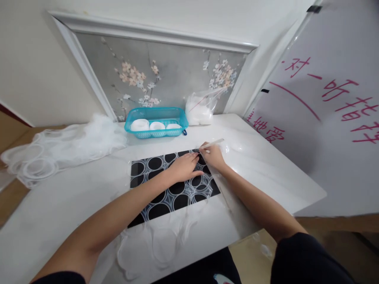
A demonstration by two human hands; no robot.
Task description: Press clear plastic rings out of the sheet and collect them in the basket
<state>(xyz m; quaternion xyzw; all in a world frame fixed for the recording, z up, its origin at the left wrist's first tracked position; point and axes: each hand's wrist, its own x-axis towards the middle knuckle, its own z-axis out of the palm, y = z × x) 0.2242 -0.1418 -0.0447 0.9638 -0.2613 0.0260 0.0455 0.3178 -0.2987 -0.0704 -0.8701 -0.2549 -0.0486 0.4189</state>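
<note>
A clear film with pale ring outlines lies over a black rectangular sheet on the white table. My left hand rests flat on the film near its right side, thumb spread away from the fingers. At the far right corner of the sheet, my right hand is closed around a slim whitish stick-like tool, its exact kind unclear. The tool's tip is hidden by my fingers. Part of the loose film spreads past the sheet's near edge toward me.
A blue plastic basket with white rolls stands at the back, beside a clear bag of white material. White netting with ring shapes is heaped at the left. A whiteboard with pink writing stands along the right side.
</note>
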